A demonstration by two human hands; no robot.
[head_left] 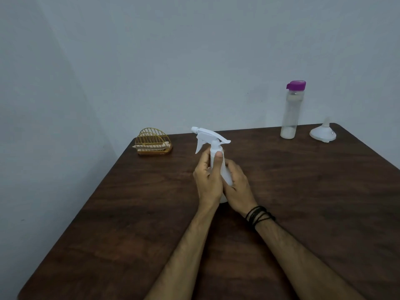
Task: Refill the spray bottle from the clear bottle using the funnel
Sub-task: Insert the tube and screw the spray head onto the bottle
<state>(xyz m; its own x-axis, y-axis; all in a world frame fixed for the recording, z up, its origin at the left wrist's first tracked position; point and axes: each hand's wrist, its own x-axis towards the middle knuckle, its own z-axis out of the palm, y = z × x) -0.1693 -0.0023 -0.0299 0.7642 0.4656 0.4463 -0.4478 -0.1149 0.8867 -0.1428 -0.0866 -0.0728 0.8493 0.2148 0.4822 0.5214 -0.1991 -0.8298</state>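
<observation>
Left of centre on the counter (129,213): a gold wire rack (154,142), holding something pale, unidentifiable. At frame centre: spray bottle (213,146) upright, white, opaque, contents not visible; trigger head still on. Left hand (208,180) wrapped around the neck just below the head, right hand (237,185) closed around the body. Likely step: unscrewing the head. Next move calls for twisting the collar while bracing the body. Upper right: clear bottle (291,111), purple cap shut, apparently nearly full of pale liquid. Far right: white funnel (323,133) resting mouth down, spout up, untouched.
</observation>
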